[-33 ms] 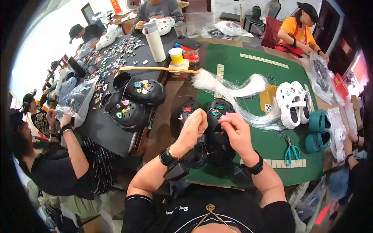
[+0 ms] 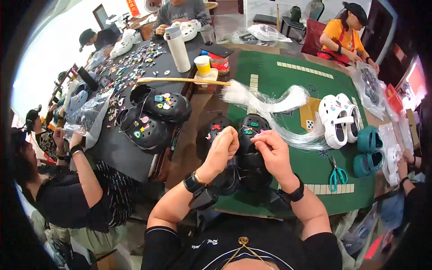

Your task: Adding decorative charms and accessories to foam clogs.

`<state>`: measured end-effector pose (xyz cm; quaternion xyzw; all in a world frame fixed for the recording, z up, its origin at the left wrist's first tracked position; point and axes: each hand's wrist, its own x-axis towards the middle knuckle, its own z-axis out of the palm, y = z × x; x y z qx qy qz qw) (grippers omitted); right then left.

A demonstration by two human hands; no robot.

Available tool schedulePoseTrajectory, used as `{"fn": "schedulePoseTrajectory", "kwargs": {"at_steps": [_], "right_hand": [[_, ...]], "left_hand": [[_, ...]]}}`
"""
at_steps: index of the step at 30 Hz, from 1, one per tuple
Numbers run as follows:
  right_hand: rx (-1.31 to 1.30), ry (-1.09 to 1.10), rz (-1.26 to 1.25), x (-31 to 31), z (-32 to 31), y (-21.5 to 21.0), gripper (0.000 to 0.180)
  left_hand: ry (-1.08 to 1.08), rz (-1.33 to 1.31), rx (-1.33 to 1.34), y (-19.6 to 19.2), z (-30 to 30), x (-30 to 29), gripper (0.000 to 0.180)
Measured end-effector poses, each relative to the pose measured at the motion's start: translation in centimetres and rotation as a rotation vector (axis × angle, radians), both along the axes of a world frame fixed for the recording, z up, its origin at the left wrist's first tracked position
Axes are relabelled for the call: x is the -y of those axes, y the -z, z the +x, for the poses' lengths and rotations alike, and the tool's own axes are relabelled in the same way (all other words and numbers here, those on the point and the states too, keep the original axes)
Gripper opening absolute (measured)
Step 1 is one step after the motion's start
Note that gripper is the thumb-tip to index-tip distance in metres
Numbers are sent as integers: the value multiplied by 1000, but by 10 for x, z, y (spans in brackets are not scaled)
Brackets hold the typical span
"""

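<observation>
1. Black clogs (image 2: 234, 148), a pair set side by side with small coloured charms on their uppers, lie at the near edge of the green table (image 2: 292, 81), right under both hands.
2. The left hand (image 2: 223, 146) is curled into a loose fist over the left clog, fingertips pinched together; whatever sits between them is too small to make out.
3. The right hand (image 2: 272, 150) hovers over the right clog with thumb and forefinger pressed narrow, as if around something fine; I cannot tell what it holds.
4. Both wrists carry dark bands, and the forearms come in from the lower edge.
5. Just beyond the clogs, a bundle of clear plastic strands (image 2: 265, 101) fans across the middle of the green table.
6. Toward the right edge stand white clogs (image 2: 339, 119), and past them teal clogs (image 2: 369, 150).
7. Green-handled scissors (image 2: 336, 175) lie near the right near corner.
8. On the adjoining dark table (image 2: 121, 153) to the left rests a second pair of decorated black clogs (image 2: 155, 114), with loose charms (image 2: 126, 72) scattered toward its far edge.
9. A white flask (image 2: 177, 49) and a yellow cup (image 2: 203, 65) stand near the seam between the two tables, beside a long wooden stick (image 2: 180, 81).
</observation>
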<state>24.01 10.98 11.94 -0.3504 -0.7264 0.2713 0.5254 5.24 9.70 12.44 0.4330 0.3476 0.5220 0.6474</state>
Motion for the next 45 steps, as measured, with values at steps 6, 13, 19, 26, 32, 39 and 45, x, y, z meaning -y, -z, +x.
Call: {"fn": "schedulePoseTrajectory", "kwargs": {"at_steps": [6, 13, 19, 26, 32, 39, 45], "right_hand": [[-84, 17, -218, 6, -13, -8, 15], [-7, 61, -94, 6, -15, -4, 12], [-7, 82, -82, 4, -18, -2, 11], [-20, 88, -116, 3, -21, 2, 11], [9, 133, -51, 6, -24, -2, 6], [13, 103, -62, 10, -23, -4, 6], [-6, 81, -84, 8, -23, -2, 4]], "left_hand": [[-73, 1, -79, -1, 3, 3, 12], [-114, 112, -144, 12, 1, 2, 21], [-95, 111, -145, 13, 1, 3, 23], [-100, 148, -232, 11, 0, 3, 22], [-160, 238, -393, 6, 4, 7, 21], [-166, 149, -262, 10, 3, 7, 13], [-94, 122, -305, 4, -1, 8, 12]]}}
